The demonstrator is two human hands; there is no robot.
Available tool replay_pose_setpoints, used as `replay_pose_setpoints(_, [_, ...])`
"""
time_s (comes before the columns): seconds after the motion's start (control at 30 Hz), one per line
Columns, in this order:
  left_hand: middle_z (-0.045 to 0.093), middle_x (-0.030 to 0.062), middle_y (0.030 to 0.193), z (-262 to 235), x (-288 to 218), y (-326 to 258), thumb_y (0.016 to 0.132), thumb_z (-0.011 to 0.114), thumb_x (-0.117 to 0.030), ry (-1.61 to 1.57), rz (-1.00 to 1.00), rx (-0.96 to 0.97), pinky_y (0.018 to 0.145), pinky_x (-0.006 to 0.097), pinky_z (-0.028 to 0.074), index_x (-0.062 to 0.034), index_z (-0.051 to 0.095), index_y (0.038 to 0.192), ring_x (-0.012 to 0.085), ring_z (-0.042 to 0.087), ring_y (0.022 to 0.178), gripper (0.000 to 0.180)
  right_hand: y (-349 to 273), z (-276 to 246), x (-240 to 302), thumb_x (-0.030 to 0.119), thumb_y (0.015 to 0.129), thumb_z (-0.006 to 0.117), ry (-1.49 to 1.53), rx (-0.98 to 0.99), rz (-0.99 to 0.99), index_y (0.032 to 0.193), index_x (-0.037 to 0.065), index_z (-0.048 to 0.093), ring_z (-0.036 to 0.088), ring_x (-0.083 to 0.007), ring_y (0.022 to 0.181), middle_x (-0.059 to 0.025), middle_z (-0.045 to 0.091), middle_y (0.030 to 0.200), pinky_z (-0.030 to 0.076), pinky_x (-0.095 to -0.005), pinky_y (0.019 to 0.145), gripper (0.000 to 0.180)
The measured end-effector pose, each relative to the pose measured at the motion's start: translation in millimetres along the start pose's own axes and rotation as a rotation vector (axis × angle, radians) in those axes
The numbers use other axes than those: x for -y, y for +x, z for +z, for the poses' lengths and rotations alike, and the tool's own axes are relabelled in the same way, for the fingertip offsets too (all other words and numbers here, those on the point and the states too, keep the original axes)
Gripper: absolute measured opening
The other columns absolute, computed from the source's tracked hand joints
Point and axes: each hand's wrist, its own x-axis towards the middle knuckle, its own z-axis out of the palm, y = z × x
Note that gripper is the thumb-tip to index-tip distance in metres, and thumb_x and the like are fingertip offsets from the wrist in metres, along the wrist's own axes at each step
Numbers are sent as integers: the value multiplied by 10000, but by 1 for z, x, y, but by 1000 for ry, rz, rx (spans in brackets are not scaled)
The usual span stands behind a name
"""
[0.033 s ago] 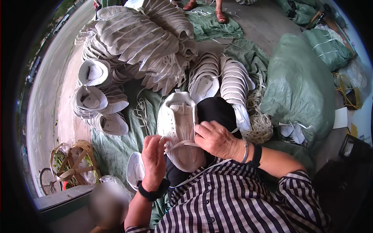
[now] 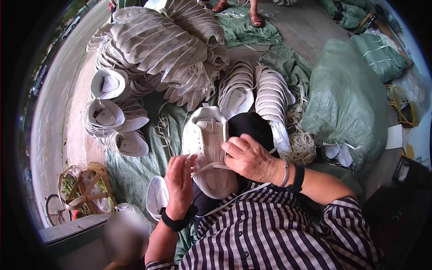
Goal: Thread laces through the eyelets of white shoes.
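Note:
A white shoe upper [image 2: 218, 185] lies across my lap, toe toward me, its tongue and eyelet rows facing up. A flat white shoelace [image 2: 209, 166] crosses the lower eyelets. My left hand [image 2: 178, 183] is at the left eyelet edge, its fingertips pinched on the lace. At the right edge of the upper, my right hand [image 2: 248, 158] has bent, closed fingers; the lace runs in under them, and the fingertips are partly hidden. A loose length of lace trails over the striped shirt [image 2: 265, 225]. Another white upper [image 2: 157, 196] rests beside my left wrist.
Large piles of stacked uppers [image 2: 157, 40] rise ahead on a green sheet [image 2: 130, 173]. Two nested rows [image 2: 272, 92] stand past my knees, near a heap of laces [image 2: 299, 146]. A bulky green sack [image 2: 346, 99] sits right; a woven basket [image 2: 96, 180] sits left. A person's sandalled feet [image 2: 255, 20] show beyond.
My left fingertips have shifted slightly up along the eyelet edge. My right hand has moved a little up and left. The upper stays where it was.

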Motion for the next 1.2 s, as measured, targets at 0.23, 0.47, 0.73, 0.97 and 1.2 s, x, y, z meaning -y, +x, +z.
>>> replay_pose_setpoints(0.23, [506, -20, 676, 12, 9, -4, 966, 456, -105, -298, -232, 115, 587, 190, 395, -3, 545, 991, 43, 460, 631, 137, 1, 11, -20, 169, 703, 594, 152, 156, 14, 666, 100, 519, 515, -181, 822, -23, 491, 846, 436, -317, 667, 107])
replay_pose_setpoints(0.47, [600, 12, 753, 3, 16, -5, 939, 531, -134, -437, -298, 167, 598, 176, 398, -13, 574, 915, 35, 484, 650, 131, 12, 9, -17, 160, 719, 614, 436, 425, 120, 712, 74, 639, 549, -226, 843, -63, 523, 837, 471, -351, 717, 89])
replay_pose_setpoints(0.73, [548, 92, 727, -4, 14, -7, 832, 610, -59, 79, 17, 120, 630, 283, 422, 3, 621, 824, 200, 518, 679, 63, 19, 14, 4, 102, 685, 622, 260, 346, 337, 703, 58, 658, 524, -211, 827, -68, 541, 785, 414, -333, 771, 60])
replay_pose_setpoints(0.97, [569, 71, 755, -8, 30, -9, 872, 594, -124, -65, -135, 218, 634, 266, 417, 16, 610, 806, 151, 521, 693, 155, 52, -7, -41, 206, 938, 492, 1702, -526, 999, 890, 53, 561, 591, -115, 663, -51, 611, 757, 491, -261, 636, 174])
replay_pose_setpoints(1.2, [589, 0, 703, -1, 15, -5, 876, 596, -129, -269, -403, 202, 599, 202, 401, 17, 609, 778, 50, 497, 643, 176, 17, 11, -32, 154, 908, 544, 1635, 55, 1055, 1035, -25, 553, 559, -71, 554, -20, 581, 687, 453, -179, 517, 220])
